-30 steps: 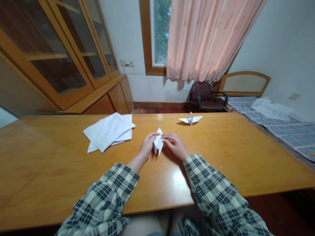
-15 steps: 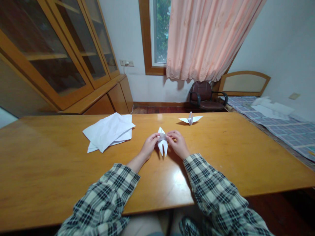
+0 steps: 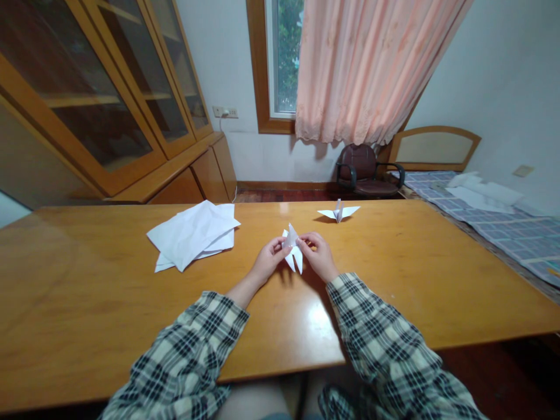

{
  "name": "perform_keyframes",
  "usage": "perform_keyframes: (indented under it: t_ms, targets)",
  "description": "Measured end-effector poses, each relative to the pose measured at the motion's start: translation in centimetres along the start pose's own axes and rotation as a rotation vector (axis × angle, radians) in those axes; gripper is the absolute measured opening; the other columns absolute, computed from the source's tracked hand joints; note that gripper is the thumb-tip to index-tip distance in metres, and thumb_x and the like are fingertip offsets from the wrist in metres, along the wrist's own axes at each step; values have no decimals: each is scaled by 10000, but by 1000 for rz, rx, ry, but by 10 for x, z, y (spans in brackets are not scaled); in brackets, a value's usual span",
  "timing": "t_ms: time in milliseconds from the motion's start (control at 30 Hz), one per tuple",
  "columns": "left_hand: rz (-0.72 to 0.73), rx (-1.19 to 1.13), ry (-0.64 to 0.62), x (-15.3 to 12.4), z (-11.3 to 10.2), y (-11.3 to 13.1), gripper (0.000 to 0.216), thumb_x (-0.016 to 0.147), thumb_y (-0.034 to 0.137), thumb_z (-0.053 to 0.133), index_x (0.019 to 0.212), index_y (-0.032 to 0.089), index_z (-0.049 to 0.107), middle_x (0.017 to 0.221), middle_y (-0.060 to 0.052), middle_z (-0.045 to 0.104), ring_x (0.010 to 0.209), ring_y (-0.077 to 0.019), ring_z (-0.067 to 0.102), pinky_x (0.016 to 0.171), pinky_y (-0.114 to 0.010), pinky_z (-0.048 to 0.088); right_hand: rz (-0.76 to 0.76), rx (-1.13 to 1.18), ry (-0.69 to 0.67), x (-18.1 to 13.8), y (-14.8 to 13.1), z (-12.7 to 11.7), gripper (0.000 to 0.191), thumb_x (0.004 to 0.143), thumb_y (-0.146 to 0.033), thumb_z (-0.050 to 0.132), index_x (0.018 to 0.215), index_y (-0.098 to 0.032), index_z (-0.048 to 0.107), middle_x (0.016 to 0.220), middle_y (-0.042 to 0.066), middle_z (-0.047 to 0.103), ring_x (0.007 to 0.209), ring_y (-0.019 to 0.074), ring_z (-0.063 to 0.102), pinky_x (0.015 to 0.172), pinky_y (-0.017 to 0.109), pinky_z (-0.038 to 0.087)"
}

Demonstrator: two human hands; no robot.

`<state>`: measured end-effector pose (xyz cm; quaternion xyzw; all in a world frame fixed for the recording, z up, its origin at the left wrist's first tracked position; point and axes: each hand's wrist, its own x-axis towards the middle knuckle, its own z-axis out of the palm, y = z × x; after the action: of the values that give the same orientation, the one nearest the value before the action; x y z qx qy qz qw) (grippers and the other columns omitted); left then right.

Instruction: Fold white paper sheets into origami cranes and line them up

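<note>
Between my hands is a folded white paper (image 3: 294,256), just above the table. Two narrow points hang toward me from its lower end, and a wider flap stands up at the top. My left hand (image 3: 268,259) pinches its left side, with the thumb across the front. On the right side, my right hand (image 3: 317,255) grips the paper between thumb and fingers. Farther back to the right, a finished paper crane (image 3: 339,213) rests with its wings spread. Left of my hands lies a loose pile of white paper sheets (image 3: 196,233).
The wooden table (image 3: 109,326) runs across the view. Behind it stand a glass-doored cabinet (image 3: 122,93) at left and a brown armchair (image 3: 365,169) near the pink curtain (image 3: 367,70). A bed (image 3: 490,216) is at right.
The upper flap of the folded paper has come up to a tall point. Its two narrow ends have swung a little to the right. The crane and the pile have stayed put.
</note>
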<state>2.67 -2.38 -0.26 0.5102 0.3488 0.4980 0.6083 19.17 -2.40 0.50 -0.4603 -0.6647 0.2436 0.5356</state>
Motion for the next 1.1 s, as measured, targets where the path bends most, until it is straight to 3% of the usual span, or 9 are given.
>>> perform_keyframes:
  t_ms: [133, 300, 467, 667, 800, 967, 1100]
  targets:
    - [24, 13, 29, 1, 0, -1, 413, 708, 446, 757, 960, 140, 641, 956, -81, 712, 870, -208, 649, 784, -292, 486, 8, 8, -11, 0, -1, 0, 190, 854, -365, 609, 796, -196, 672, 817, 52, 639, 780, 183, 598, 685, 307, 485]
    - [27, 47, 29, 2, -1, -2, 383, 722, 426, 738, 946, 131, 639, 892, -58, 710, 787, -181, 636, 716, -266, 476, 74, 31, -29, -1, 1, 3, 157, 840, -351, 601, 855, -195, 614, 864, 47, 630, 766, 168, 582, 691, 301, 475]
    - [27, 32, 37, 4, -2, -5, 361, 706, 410, 745, 907, 134, 630, 834, -36, 704, 751, -167, 629, 702, -257, 469, 162, 118, -23, -2, 7, 7, 263, 786, -384, 635, 945, -202, 532, 843, 18, 587, 727, 157, 560, 673, 295, 472]
    - [34, 24, 22, 4, -1, -5, 372, 692, 394, 754, 928, 135, 628, 843, -44, 710, 762, -173, 643, 712, -261, 483, 192, 84, -107, -3, 11, 8, 286, 834, -483, 580, 853, -200, 540, 756, -8, 552, 694, 148, 515, 658, 277, 430]
    - [-4, 8, 13, 2, -1, -7, 516, 672, 389, 773, 1073, 131, 577, 822, -43, 714, 743, -171, 655, 704, -259, 490, 197, 51, -180, -4, 12, 8, 355, 870, -518, 525, 736, -190, 556, 685, -13, 534, 663, 141, 484, 623, 263, 392]
    - [-32, 71, -2, -1, -2, -6, 780, 708, 406, 753, 1343, 140, 389, 685, 3, 697, 606, -147, 632, 618, -234, 465, 183, 46, -170, -4, 9, 6, 349, 870, -500, 543, 731, -182, 579, 689, -6, 557, 655, 138, 488, 620, 260, 386]
    - [-48, 93, -4, -1, -3, -5, 845, 715, 423, 749, 1397, 144, 335, 676, 0, 699, 591, -155, 634, 610, -239, 461, 147, 13, -149, -3, 6, 5, 316, 868, -461, 561, 724, -181, 584, 710, 2, 555, 669, 142, 496, 634, 270, 388]
